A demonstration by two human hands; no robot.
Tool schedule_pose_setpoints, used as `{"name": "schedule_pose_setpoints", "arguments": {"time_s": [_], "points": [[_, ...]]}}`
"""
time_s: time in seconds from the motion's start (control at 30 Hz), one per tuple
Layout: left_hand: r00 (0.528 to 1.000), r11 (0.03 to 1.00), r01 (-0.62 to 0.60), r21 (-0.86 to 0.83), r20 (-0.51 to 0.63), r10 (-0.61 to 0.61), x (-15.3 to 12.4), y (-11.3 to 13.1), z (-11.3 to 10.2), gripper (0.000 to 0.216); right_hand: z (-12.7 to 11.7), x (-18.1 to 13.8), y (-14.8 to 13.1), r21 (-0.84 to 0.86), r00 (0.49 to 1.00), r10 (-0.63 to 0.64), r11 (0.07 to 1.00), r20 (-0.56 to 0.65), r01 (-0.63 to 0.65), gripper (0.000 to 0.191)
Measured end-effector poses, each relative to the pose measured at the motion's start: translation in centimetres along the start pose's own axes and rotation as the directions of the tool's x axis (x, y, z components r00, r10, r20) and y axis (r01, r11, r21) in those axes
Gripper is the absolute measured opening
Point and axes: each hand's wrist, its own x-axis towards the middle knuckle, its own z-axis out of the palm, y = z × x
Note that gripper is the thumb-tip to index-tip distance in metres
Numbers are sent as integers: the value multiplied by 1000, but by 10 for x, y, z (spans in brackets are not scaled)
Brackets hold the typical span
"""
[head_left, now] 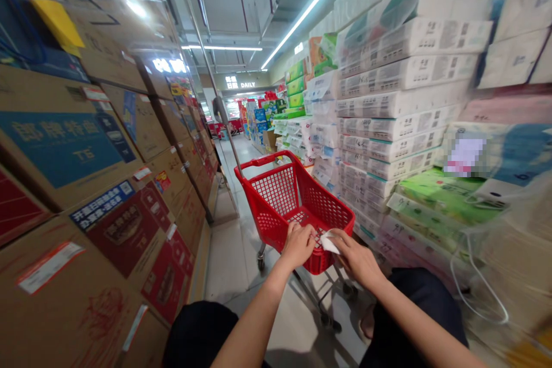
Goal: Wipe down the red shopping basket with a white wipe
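Note:
A red plastic shopping cart [276, 218] with perforated basket walls stands in front of my knees. My left hand [298, 244] has its fingers curled over the near rim of the basket. Close beside it, my right hand [348, 248] pinches a crumpled white tissue [329, 242] at the same rim, near the right corner. Parts of the fingers of both hands are hidden by the hands themselves. Inside the basket, the red floor shows and I see no goods on it.
Stacked cardboard boxes [56, 144] wall the left side. Packs of tissue paper [388, 103] pile up on the right, with a phone [466, 154] lying on green packs and a white cable [478, 284] hanging below. A thin metal pole [218, 86] rises by the cart. The tiled aisle [228, 264] runs ahead.

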Motion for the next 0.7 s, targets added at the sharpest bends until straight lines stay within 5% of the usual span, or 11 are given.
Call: {"name": "schedule_pose_setpoints", "arguments": {"time_s": [0.2,0.43,0.57,0.7], "points": [[1000,999,11,47,2,-11,11,3,7,17,-7,9,3,-61,991,129,990,-30,-131,39],[1000,998,-6,67,-14,7,11,-6,9,21,8,7,-32,-23,999,33,999,21,-32,45],[1000,997,-5,77,-5,5,10,-11,4,23,4,7,-9,-30,1000,-11,999,4,12,50],[1000,996,7,84,-13,-6,11,-12,5,24,-6,11,21,-58,995,80,995,-52,-83,50]]}}
